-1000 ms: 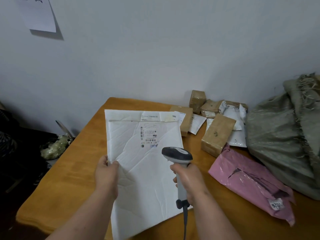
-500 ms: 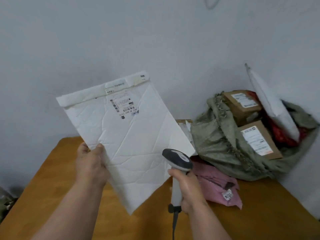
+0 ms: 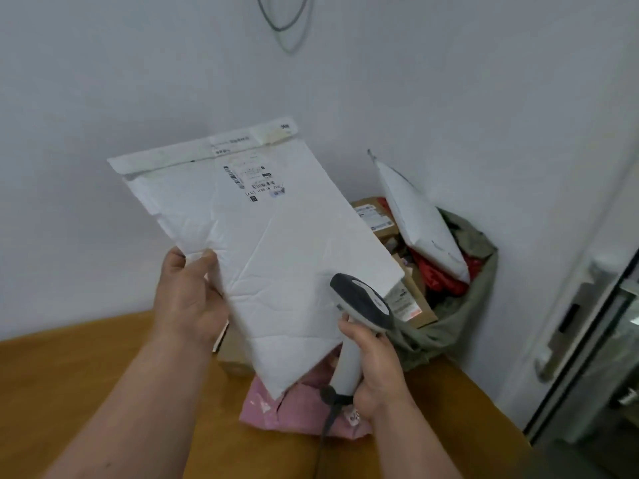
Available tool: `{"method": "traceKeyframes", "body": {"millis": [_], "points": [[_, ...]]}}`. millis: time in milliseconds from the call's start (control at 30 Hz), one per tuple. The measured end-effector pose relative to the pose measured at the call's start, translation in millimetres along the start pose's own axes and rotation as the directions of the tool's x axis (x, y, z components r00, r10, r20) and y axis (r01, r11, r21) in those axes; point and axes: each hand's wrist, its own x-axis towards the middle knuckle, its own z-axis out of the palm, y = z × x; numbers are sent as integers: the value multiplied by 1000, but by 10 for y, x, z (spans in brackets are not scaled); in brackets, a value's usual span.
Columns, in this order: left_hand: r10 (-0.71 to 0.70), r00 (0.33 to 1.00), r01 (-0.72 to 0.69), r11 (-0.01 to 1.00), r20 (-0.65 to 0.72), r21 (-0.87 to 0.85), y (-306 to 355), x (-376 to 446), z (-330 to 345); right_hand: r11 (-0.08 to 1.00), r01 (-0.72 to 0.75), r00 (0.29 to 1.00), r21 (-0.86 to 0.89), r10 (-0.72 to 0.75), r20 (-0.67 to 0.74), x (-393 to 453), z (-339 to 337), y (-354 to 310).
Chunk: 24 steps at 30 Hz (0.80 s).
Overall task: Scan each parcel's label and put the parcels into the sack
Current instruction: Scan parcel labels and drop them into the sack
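Above wooden table's [image 3: 86, 382] far edge, left hand [image 3: 190, 299] pinches large white padded mailer [image 3: 276, 257], label [image 3: 254, 181] facing camera, tilted toward open green sack [image 3: 449, 326] at right corner (likely next drop). Right hand [image 3: 375, 368] grips grey handheld scanner [image 3: 359, 305], kept ready.

A parcel-sorting corner: labelled parcels in a green sack [image 3: 449, 326], handheld barcode scanner [image 3: 359, 302], wooden table [image 3: 103, 357].

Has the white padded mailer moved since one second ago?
Yes. The white padded mailer, then flat on the table, is now lifted clear of it in the left hand, tilted toward the sack.
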Motion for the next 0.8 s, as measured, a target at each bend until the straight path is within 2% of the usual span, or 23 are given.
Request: {"method": "traceKeyframes", "body": {"millis": [100, 233, 300, 367, 433, 533, 667, 800], "points": [[13, 1000, -14, 1000, 12, 24, -317, -11, 550, 996, 90, 995, 20, -91, 29, 168, -238, -443], [83, 992, -89, 994, 95, 59, -650, 25, 1198, 979, 195, 981, 52, -195, -10, 441, -468, -907], [100, 974, -128, 983, 201, 131, -804, 72, 1467, 977, 191, 981, 99, -188, -36, 573, -581, -1084], [67, 924, -171, 953, 378, 250, -979, 123, 1665, 975, 152, 988, 161, -145, -53, 699, -694, -1233], [-42, 839, -222, 884, 542, 411, -1184, 171, 1813, 971, 71, 996, 227, -58, -64, 824, -783, -1360], [-217, 754, -268, 760, 620, 592, -1515, 213, 1961, 949, -82, 996, 304, 90, -12, 1013, -865, -1497], [-235, 768, -414, 529, 596, 741, -1860, 308, 2115, 924, -145, 986, 353, 165, -28, 1296, -1005, -1678], [-229, 803, -441, 392, 550, 807, -2137, 406, 2288, 929, -150, 980, 337, 185, -74, 1636, -1160, -1756]]}}
